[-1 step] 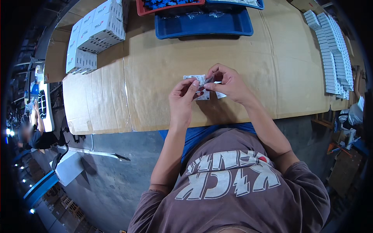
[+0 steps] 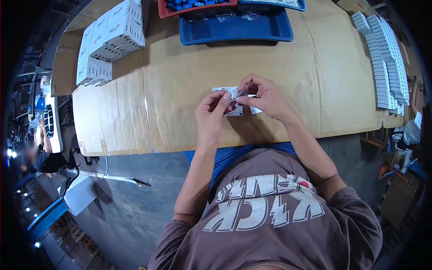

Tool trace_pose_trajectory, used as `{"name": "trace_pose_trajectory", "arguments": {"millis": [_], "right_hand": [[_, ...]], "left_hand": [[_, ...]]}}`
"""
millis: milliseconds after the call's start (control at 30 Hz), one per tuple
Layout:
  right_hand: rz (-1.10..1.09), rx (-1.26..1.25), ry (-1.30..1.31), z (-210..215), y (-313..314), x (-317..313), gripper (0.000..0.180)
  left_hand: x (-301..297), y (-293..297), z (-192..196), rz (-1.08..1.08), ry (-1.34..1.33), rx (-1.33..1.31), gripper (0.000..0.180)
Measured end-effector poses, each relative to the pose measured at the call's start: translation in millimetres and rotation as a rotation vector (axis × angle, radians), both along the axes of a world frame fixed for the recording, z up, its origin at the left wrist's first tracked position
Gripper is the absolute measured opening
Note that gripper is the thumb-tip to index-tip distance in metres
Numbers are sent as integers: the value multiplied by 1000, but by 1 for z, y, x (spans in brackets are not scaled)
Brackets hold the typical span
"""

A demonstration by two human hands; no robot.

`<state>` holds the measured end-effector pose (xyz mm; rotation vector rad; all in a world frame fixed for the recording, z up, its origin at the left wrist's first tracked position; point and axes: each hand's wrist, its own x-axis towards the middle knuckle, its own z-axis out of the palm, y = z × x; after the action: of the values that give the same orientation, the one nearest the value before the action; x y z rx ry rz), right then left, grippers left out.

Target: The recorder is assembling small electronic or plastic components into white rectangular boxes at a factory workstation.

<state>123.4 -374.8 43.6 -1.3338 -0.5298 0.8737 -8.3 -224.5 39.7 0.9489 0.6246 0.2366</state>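
Observation:
My left hand [image 2: 213, 108] and my right hand [image 2: 266, 100] meet over the cardboard-covered table, fingers pinched. Between them is a small clear plastic bag [image 2: 243, 91], gripped at one side by my right thumb and fingers. My left thumb and forefinger close on its other side; what lies inside the bag is too small to make out. Beneath the hands lies a flat white printed piece [image 2: 220, 89], partly covered by the fingers. A white paper-like piece [image 2: 255, 110] rests under my right hand.
A blue tray [image 2: 236, 32] stands at the far side, behind it a red bin [image 2: 198, 10] of blue and black parts and another blue bin [image 2: 273, 3]. White boxes [image 2: 108, 36] are stacked at left, more [image 2: 387, 67] at right. A person [image 2: 42, 148] is far left.

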Motion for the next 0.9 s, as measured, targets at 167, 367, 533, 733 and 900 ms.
{"name": "trace_pose_trajectory", "arguments": {"millis": [167,367,533,733,900], "right_hand": [[24,-13,31,2,1,-2,26],[-21,-52,31,-7,2,-4,24],[-59,-45,5,-6,4,-4,21],[-59,-46,2,-6,5,-7,18],[-6,-43,-4,-9,5,-6,18]], "left_hand": [[0,-1,-6,-28,0,141,19],[0,-1,7,-68,-55,306,33],[-1,3,11,-115,-55,397,44],[-2,7,4,-123,-63,422,42],[-2,7,-5,-95,-6,148,34]]}}
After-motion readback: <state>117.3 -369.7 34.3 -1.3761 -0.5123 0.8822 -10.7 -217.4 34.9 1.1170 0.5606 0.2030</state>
